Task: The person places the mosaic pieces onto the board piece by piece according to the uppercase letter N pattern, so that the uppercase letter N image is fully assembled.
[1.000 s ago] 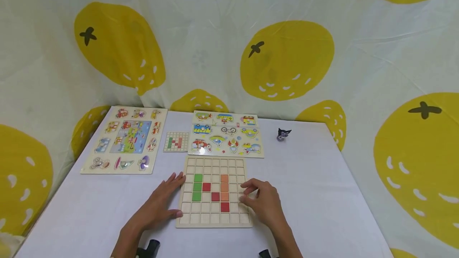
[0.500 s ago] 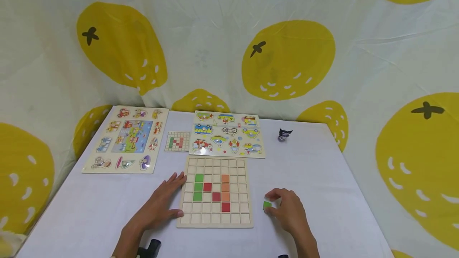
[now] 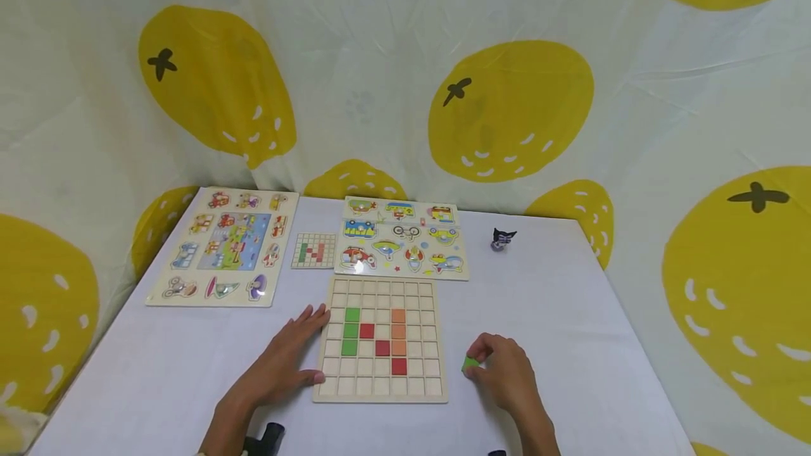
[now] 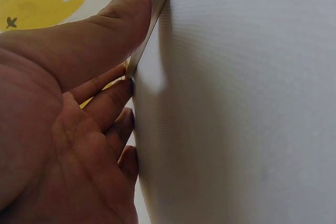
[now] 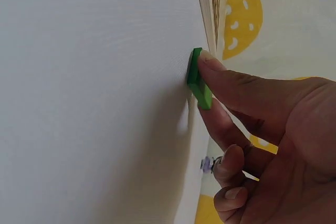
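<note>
A wooden grid board (image 3: 361, 387) lies at the middle of the table, with green, red and orange square tiles seated in some of its cells. My left hand (image 3: 285, 352) rests at the board's left edge, thumb and fingertips touching it, the fingers fairly straight. Just off the board's right side, my right hand (image 3: 508, 375) pinches a small green tile (image 3: 470, 363) low over the white cloth. In the right wrist view the green tile (image 5: 206, 94) sits tilted between thumb and index finger, while the other fingers curl loosely below.
A small pattern card (image 3: 313, 250) lies behind the board. Beside it is a vehicle puzzle board (image 3: 380, 269), and a larger picture puzzle (image 3: 152, 298) lies at the left. A small dark figurine (image 3: 500, 239) stands at the back right. A fruit-print cloth (image 3: 361, 125) hangs behind the table.
My right hand has moved right, away from the board's edge to the cloth, and now pinches the green tile, which has tilted. My left hand stays at the board's edge.
</note>
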Available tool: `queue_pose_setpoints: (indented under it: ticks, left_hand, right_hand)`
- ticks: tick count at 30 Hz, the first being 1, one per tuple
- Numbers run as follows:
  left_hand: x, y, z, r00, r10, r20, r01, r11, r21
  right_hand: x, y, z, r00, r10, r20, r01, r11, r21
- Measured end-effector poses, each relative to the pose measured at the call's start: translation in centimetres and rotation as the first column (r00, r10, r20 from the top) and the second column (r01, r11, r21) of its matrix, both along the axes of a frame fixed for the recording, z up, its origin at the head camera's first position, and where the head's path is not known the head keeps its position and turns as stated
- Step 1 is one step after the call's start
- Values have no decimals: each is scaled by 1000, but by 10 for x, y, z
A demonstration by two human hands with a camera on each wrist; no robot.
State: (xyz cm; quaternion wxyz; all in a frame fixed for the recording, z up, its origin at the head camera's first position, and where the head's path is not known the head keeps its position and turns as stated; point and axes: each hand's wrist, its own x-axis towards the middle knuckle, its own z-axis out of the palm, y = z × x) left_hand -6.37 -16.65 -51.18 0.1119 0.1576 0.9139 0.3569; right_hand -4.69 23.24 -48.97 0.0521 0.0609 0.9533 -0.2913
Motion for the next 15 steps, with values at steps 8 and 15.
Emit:
queue_pose_setpoints:
  ticks: [8,15]
  left_hand:
    - [0,1,1,1000,6,9,-6,1000,-7]
    - [1,0,-1,1000,11,-10,-11,1000,6]
  right_hand:
    - [1,-8,5,1000,-8,-15,7,1000,-24]
    - [-3,-27,10,999,-30,-43,27,997,-72]
